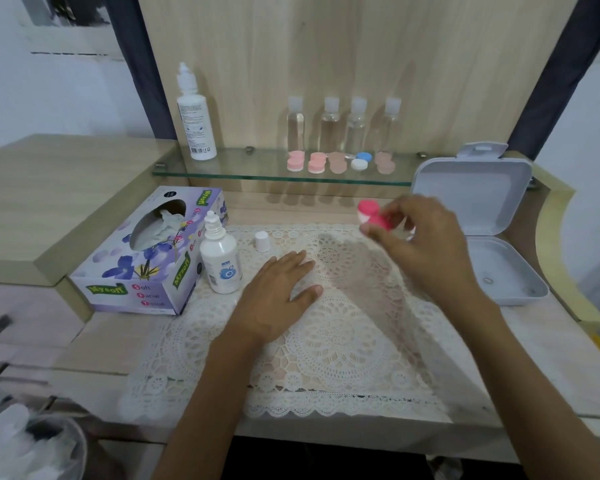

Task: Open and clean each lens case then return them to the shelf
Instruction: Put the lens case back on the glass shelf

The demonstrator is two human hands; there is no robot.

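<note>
Lens case, pink caps on a white body. Head view: held off the surface, over the far right corner of the lace mat and below the glass shelf. Right hand pinches it at the fingertips. Left hand lies flat on the mat, fingers straight, holding nothing. Five other cases sit in a row on the shelf. Uncapped solution bottle stands beside the tissue box.
</note>
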